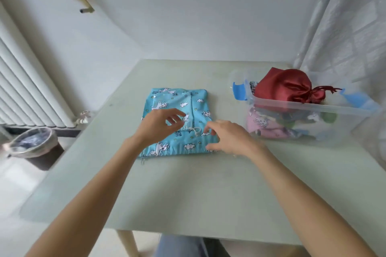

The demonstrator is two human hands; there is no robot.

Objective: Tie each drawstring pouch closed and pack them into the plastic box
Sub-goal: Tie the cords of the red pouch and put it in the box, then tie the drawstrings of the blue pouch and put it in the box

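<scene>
Both hands hover with loosely curled fingers over the blue pouch: left hand and right hand flank its white cord, gripping nothing. The pouch lies flat mid-table. To the right stands the box, a red pouch topping it; a bin and radiator stand left, a curtain right.

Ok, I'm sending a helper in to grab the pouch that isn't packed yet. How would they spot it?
On the pale green table, left of the clear plastic box, the blue pouch lies flat under both hands. It alone is outside the box, printed with white animals and clouds, unlike the plain red pouch.
</scene>
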